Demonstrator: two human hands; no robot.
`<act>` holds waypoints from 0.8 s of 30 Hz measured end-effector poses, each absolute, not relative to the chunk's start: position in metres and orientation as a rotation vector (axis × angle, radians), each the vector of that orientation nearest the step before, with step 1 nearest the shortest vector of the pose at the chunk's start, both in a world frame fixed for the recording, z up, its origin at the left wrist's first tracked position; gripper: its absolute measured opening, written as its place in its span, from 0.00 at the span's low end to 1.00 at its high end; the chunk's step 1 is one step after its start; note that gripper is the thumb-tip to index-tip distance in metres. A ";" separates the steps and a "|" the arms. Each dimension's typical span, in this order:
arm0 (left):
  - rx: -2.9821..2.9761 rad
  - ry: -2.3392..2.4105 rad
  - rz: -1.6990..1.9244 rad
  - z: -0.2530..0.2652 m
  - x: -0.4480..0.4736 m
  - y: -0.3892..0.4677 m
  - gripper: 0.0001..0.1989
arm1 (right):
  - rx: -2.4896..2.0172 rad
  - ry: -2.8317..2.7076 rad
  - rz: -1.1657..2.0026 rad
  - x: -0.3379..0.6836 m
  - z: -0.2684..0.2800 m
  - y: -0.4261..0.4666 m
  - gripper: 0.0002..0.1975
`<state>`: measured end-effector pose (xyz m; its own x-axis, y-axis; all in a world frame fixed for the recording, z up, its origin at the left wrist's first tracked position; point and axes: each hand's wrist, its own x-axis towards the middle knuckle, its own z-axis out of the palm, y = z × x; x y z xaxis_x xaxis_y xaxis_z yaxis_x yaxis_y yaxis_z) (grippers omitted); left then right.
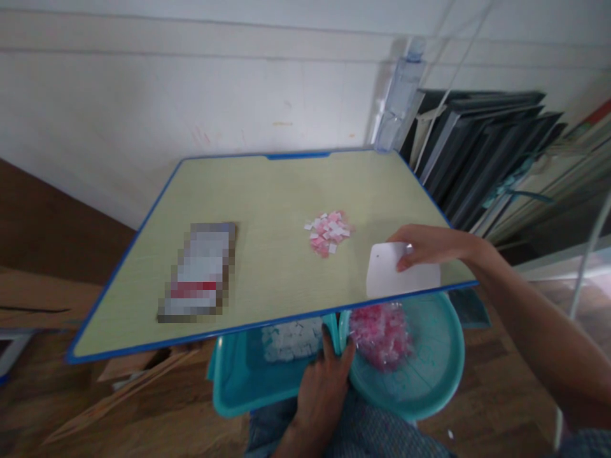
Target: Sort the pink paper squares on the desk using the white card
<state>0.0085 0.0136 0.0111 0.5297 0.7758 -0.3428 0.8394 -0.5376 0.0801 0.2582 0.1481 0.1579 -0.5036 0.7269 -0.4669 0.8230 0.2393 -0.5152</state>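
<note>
My right hand (pixel 424 245) pinches a thin white plastic card (pixel 384 280) with rounded corners and a small hole. The card lies at the near right edge of a pale yellow tabletop (pixel 267 191) with a blue rim. To its left is a small pile of pink and white square pieces (pixel 329 232). Below the table edge, my left hand (pixel 324 381) has its fingers stretched and apart where two teal containers meet. A rectangular teal tub (pixel 238 394) holds white pieces (pixel 291 340); a round teal basin (pixel 429 394) holds pink pieces (pixel 382 334).
A dark-edged flat object (pixel 198 270), pixelated over, lies on the table's left side. Behind the far right corner stands a clear plastic bottle (pixel 398 102). Dark flat panels (pixel 482 140) lean at the right, near a thin white cord (pixel 592 235). Cardboard (pixel 128 388) lies below left.
</note>
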 end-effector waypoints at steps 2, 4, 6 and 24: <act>2.534 1.359 -0.404 0.011 0.009 0.014 0.26 | 1.537 2.404 -0.984 0.258 0.159 0.142 0.15; 2.536 1.347 -0.417 0.011 0.009 0.014 0.27 | 1.578 2.441 -0.846 0.259 0.159 0.134 0.15; 2.540 1.344 -0.421 0.011 0.009 0.014 0.27 | 1.588 2.473 -0.720 0.259 0.161 0.125 0.14; 2.532 1.367 -0.375 0.011 0.009 0.013 0.25 | 1.469 2.570 0.232 0.210 0.174 0.137 0.10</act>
<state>0.0095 0.0133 0.0115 0.5295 0.7795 -0.3347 0.8411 -0.5338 0.0875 0.2104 0.1372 0.1737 -0.4993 0.8635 -0.0718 0.8367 0.5020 0.2188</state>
